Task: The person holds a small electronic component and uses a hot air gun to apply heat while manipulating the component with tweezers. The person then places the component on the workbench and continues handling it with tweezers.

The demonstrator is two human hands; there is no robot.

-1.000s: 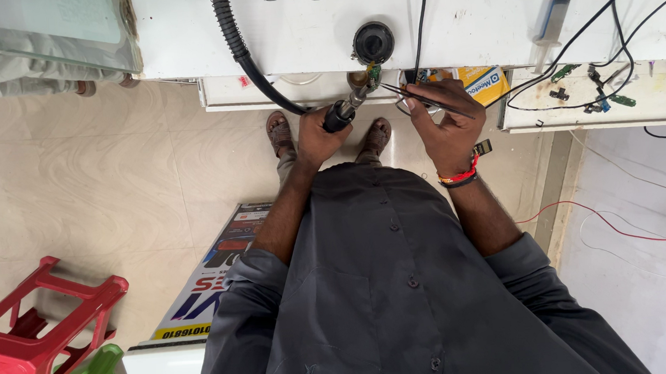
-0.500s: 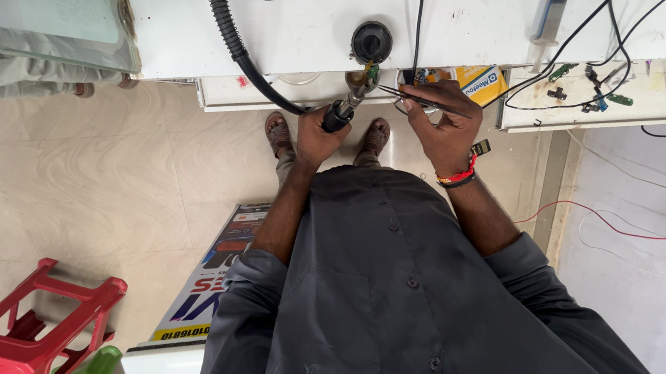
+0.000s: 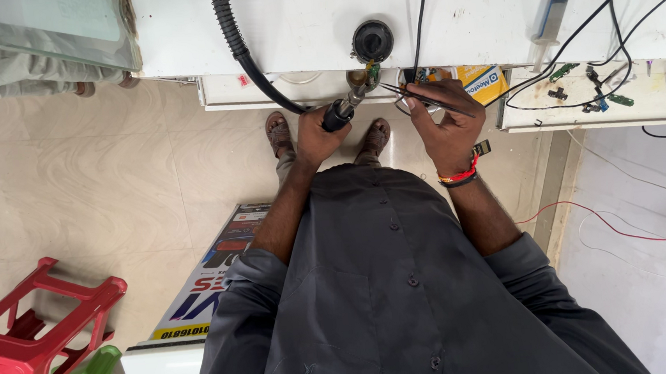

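While the left hand (image 3: 315,136) is closed round the black handle of a hot-air wand (image 3: 341,112), its metal nozzle points at a small green circuit board (image 3: 373,73) at the edge of the white bench (image 3: 462,22). Just right of that board, the right hand (image 3: 445,120) pinches fine tweezers (image 3: 408,92), fingers together, tips reaching toward the board. To do this well, I judge the nozzle should hover just off the board, not touch it, while the tweezer tips hold steady beside the part and wait rather than pull. Bracing both wrists would help. Beyond the board, the wand's ribbed black hose (image 3: 232,34) climbs across the bench and should hang slack. Right of the board lies a yellow packet (image 3: 486,81); just beyond the board sits a round black holder (image 3: 373,40).
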